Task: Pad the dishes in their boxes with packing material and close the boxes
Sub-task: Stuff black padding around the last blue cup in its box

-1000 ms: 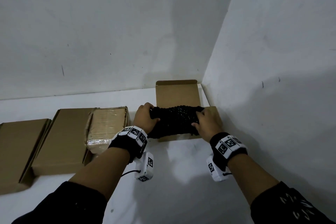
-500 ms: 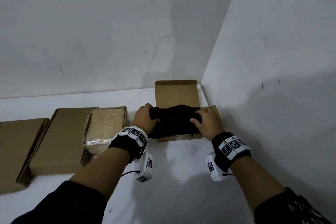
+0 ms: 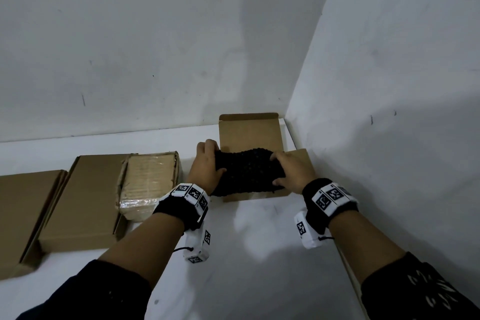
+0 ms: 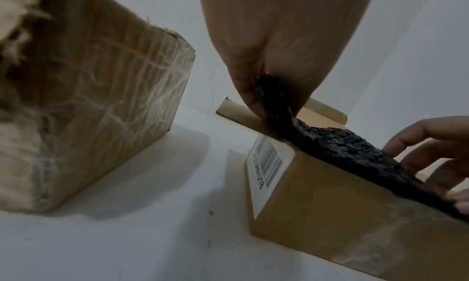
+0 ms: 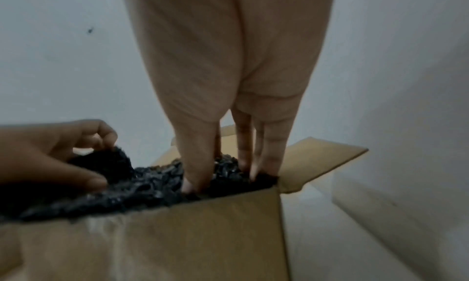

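Packing material [image 3: 246, 171] looks soft, light and squashy. Left hand [image 3: 206, 166] and right hand [image 3: 292, 170] pinch its ends, fingers [image 5: 195, 165] tucking it into the box [image 3: 302, 161].

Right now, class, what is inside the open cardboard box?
Black bubbly packing material fills the open box, pressed in by the left hand and right hand. Anything beneath, such as a dish, is covered.

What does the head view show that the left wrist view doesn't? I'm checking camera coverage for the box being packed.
Head only: two flat cardboard boxes at far left, and both wristbands. Left wrist only: a barcode label on the open box's side. Both: the left hand and right hand gripping black packing material over that box, beside a plastic-wrapped bundle.
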The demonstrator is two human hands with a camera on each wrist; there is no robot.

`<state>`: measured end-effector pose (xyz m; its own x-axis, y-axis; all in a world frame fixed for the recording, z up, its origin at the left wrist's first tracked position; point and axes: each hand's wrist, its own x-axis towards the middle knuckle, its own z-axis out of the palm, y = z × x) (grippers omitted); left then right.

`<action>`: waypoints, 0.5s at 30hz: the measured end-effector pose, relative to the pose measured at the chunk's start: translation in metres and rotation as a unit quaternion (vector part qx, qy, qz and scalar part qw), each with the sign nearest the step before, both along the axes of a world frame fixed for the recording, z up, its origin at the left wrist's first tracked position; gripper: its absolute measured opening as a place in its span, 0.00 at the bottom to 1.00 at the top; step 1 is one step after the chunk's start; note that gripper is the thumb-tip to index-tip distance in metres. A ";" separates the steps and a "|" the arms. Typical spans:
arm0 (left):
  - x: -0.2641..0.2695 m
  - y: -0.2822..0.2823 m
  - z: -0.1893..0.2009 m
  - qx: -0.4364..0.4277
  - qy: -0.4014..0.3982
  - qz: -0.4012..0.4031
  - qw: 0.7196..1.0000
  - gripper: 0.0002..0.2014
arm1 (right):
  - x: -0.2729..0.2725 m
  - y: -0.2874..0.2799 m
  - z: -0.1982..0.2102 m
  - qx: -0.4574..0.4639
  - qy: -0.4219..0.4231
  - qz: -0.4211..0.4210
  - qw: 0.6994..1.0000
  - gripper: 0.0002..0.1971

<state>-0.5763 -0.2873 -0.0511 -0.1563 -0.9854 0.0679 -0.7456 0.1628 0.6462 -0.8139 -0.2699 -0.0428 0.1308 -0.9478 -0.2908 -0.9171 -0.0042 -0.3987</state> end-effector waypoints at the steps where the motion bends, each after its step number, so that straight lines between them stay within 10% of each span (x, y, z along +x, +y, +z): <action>1: 0.000 -0.001 0.000 0.005 -0.013 -0.006 1.000 0.23 | -0.002 -0.001 0.001 -0.028 0.029 0.022 0.999 0.30; 10: -0.002 -0.004 -0.007 -0.007 -0.120 -0.084 0.989 0.20 | -0.020 -0.005 -0.004 -0.028 0.025 0.052 0.998 0.30; 15: 0.001 -0.001 0.004 -0.055 -0.310 -0.166 0.934 0.30 | -0.020 -0.008 -0.004 -0.052 0.069 0.058 0.995 0.33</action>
<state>-0.5750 -0.2880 -0.0476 -0.4946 -0.8683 -0.0394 -0.8681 0.4912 0.0718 -0.8334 -0.2782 -0.0471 0.2071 -0.9544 -0.2149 -0.9538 -0.1481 -0.2613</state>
